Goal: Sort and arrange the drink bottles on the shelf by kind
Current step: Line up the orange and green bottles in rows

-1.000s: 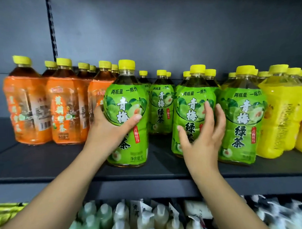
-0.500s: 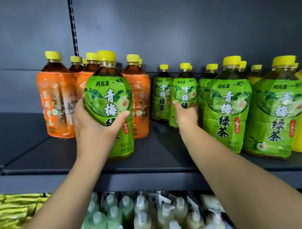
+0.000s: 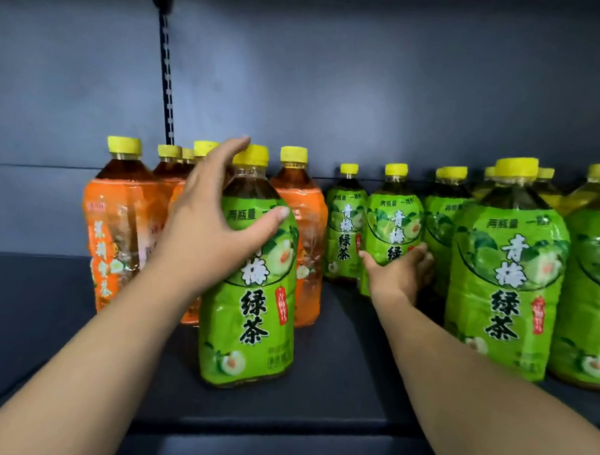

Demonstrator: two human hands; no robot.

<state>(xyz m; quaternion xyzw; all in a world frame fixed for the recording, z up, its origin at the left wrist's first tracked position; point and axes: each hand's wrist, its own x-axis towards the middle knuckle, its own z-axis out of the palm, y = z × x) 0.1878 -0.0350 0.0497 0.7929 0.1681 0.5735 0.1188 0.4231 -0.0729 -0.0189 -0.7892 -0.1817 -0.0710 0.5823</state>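
A green-label tea bottle with a yellow cap stands near the front of the dark shelf, in front of the orange-label bottles. My left hand wraps its upper shoulder, thumb across the label. Further back, my right hand grips the lower part of a second green-label bottle in the back row. More green-label bottles stand in front at the right.
Orange-label bottles fill the left of the shelf, green-label ones the right, with an open lane of shelf between them. A slotted upright rail runs up the grey back panel. The shelf's front edge lies at the bottom.
My left hand has slid up from the bottle's middle to its shoulder. My right hand has reached deeper and closed on the back-row green bottle. The view has moved closer and left.
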